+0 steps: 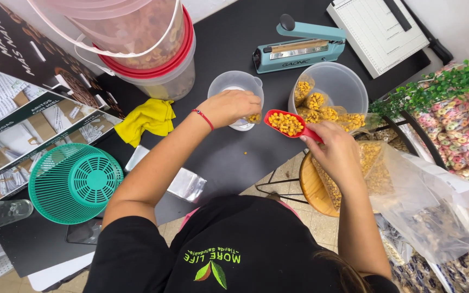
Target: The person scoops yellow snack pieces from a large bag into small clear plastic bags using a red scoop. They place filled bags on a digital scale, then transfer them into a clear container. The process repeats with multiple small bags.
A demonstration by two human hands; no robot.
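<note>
Your right hand [336,147] grips the red scoop [287,123] of yellow kernels, just right of the clear cup [234,87]; your left hand [233,106] pinches a small filled bag [253,118] at the cup's front; black table [229,157] underneath.

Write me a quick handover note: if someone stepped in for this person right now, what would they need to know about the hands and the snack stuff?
Left hand: pinching a small bag of kernels at the clear cup on the black table.
Right hand: holding a red scoop full of yellow kernels, level, beside the cup.
Done: several filled bags sit in the clear bowl.
Supply: big plastic sack of kernels on the wooden stool at right.
Left: the scoopful is not yet poured; a few kernels lie spilled on the table. Blue sealer stands behind.
</note>
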